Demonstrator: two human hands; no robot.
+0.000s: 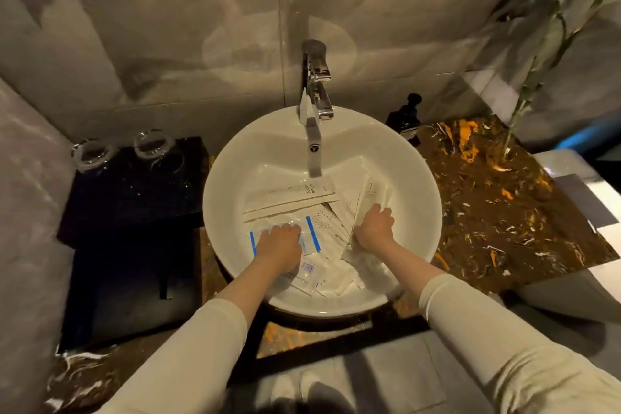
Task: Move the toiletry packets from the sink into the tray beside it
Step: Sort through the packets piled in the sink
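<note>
Toiletry packets [322, 228] heaped in the bottom of the round white sink [228, 178], spread from about 9 o'clock round to 3 o'clock of the basin floor. Mostly flat white paper sachets. One long narrow sleeve [292, 193] lying crosswise near the centre, printed with small dark lettering at its right end, too small to read in full. One clear plastic bag with blue edge stripes [312, 233] at about 7 o'clock of the basin. One small packet with a bluish-purple printed patch [309, 268] at 6 o'clock, by the near rim.

Left hand [280, 244] down on the blue-striped bag, fingers curled over it; whether gripping or only pressing, cannot tell. Right hand [374, 227] at about 4 o'clock of the basin, fingers closed round a bundle of white sachets [373, 193] that fans out above and below the fist.

Black tray [134, 191] on the worktop [497, 205] at 9 o'clock of the sink, very dark, its rim hard to separate from the surface below. Two glass tumblers [151, 144] at its far edge. Chrome tap [316, 104] at 12 o'clock, spout overhanging the basin and covering part of the pile. Dark pump bottle [406, 121] at 1 o'clock, label unreadable. Lower packets buried under upper ones, count not clear.
</note>
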